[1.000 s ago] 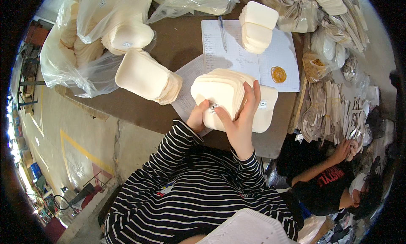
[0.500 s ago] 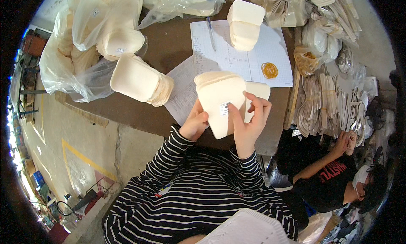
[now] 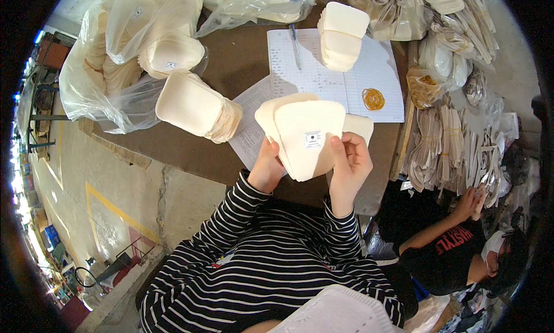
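Observation:
Several cream, tapered flat pads (image 3: 311, 116) are fanned out in front of me over the table, wide ends up. The front one bears a small white printed label (image 3: 312, 139). My left hand (image 3: 266, 168) grips the lower left edges of the pads, thumb upright against the side. At the right edge, my right hand (image 3: 352, 168) pinches them with its thumb in front and fingers bent behind. Another cream pad (image 3: 360, 125) shows partly behind my right fingers; what it rests on is hidden.
Banded pad stacks (image 3: 190, 105) stand at left beside a clear plastic bag (image 3: 124, 111) of more pads. Another stack (image 3: 343, 36), a pen (image 3: 295, 44) and rubber bands (image 3: 373, 99) lie on an open notebook (image 3: 386, 62). A co-worker (image 3: 438, 246) handles grey strips (image 3: 424, 139) at right.
My right thumb has moved off the label to the pads' right edge. The pads have spread into a fan, with the front one now more upright.

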`<state>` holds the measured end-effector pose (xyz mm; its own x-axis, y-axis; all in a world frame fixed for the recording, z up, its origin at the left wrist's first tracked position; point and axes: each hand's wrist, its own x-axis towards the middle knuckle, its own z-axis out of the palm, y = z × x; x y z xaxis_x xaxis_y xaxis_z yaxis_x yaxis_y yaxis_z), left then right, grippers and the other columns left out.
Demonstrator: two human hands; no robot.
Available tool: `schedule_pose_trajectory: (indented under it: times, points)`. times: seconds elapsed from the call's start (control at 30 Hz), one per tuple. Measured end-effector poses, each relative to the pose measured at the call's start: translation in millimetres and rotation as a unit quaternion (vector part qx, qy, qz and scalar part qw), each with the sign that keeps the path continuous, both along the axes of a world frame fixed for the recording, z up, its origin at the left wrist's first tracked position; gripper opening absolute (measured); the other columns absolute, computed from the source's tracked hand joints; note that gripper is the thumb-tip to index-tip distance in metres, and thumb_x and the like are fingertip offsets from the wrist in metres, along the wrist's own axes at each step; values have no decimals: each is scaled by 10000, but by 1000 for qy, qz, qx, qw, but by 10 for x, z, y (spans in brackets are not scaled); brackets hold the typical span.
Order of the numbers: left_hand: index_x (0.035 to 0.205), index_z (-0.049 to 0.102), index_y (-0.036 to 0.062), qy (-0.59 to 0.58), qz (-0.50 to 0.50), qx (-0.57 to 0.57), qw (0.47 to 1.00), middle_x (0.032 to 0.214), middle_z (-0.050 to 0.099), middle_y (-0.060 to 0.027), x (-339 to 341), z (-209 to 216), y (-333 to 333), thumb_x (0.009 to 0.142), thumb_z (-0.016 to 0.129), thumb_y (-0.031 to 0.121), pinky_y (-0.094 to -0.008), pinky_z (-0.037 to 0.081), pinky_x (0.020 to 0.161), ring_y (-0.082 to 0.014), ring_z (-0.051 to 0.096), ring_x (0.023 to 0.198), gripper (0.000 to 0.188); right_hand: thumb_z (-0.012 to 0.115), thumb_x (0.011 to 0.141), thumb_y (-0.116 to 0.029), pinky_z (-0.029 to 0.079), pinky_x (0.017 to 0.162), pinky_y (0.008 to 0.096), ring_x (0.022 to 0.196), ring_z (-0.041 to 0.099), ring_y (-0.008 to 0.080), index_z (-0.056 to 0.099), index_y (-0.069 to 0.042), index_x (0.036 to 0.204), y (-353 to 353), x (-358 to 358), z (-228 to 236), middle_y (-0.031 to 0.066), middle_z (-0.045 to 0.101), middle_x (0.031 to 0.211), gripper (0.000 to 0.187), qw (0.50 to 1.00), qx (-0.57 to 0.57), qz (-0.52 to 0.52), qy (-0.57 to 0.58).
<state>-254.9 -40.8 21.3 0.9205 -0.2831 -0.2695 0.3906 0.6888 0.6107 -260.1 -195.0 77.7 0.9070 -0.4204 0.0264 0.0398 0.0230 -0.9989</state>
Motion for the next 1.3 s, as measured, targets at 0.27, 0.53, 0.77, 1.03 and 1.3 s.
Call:
schedule_pose_trajectory:
  times: [0.27,0.53,0.77,1.03,1.3]
  points:
    - [1534,199,34,12,16,65,998,1533,374,-167,-10,77,54,996,486,496,-469,333,1156,-317,399,1394,765,727,828,22,506,661,255,804,631,158,613,-22,913,-89,-2,522,143,676,1043,148,957,-243,-65,-142]
    - [1528,188,62,-2,4,3,1000,1434,447,-119,-102,-16,49,824,754,498,-390,432,1058,-239,477,1302,1003,665,862,-26,557,795,339,991,696,265,684,17,993,363,67,397,145,657,1219,139,907,-356,207,-86]
    - [1400,411,-4,-173,21,345,922,1238,603,-130,70,502,379,772,804,184,-379,470,987,-238,588,1129,764,735,800,0,514,908,338,1129,604,266,589,-19,1241,114,62,459,172,566,1321,465,940,-231,233,-94]
    - [1456,413,142,-455,-181,710,507,1205,620,-99,490,752,593,710,787,367,-558,329,1075,-316,592,1147,865,927,601,-121,249,1186,466,1466,234,344,-2,-71,1566,-82,379,-218,200,202,1577,1341,920,-166,349,-61]
    - [1464,414,139,-515,-140,688,492,1216,614,-65,447,648,605,700,792,436,-628,206,1128,-288,592,1146,902,959,529,-121,177,1211,450,1488,185,357,-74,-51,1564,-129,437,-347,205,127,1613,1463,870,-234,426,-79]
